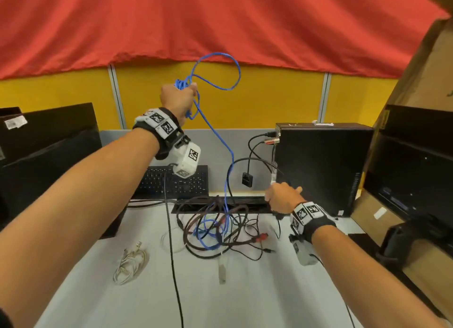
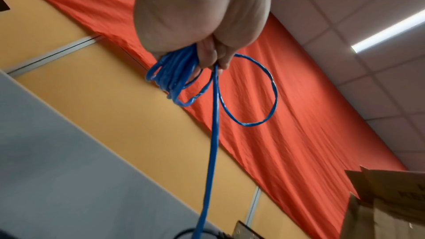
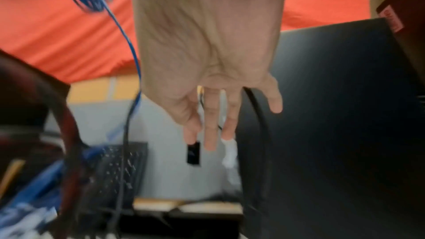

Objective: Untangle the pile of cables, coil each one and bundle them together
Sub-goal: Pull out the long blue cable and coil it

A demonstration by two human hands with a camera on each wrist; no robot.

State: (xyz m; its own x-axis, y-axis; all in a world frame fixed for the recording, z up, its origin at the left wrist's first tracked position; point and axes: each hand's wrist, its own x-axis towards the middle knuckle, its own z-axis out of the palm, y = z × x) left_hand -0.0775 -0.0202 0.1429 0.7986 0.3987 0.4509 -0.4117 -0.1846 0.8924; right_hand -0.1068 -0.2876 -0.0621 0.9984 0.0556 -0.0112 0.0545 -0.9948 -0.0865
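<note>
My left hand (image 1: 180, 95) is raised high and grips several coiled loops of a blue cable (image 1: 221, 141). In the left wrist view the fingers (image 2: 210, 55) curl round the blue coil (image 2: 171, 77), and one loose loop hangs to the right. The free length of the cable runs down into the tangled pile of cables (image 1: 215, 226) on the desk. My right hand (image 1: 283, 196) hovers low beside the pile with its fingers (image 3: 210, 126) straight and spread, holding nothing. A coiled white cable (image 1: 130, 264) lies apart at the front left.
A black computer tower (image 1: 323, 165) with plugged-in black leads stands right behind my right hand. A black keyboard (image 1: 176, 181) leans at the back. Monitors stand left (image 1: 49, 146) and right (image 1: 411, 160). A cardboard box (image 1: 426, 77) rises at the far right. The desk (image 1: 245, 293) is pale grey.
</note>
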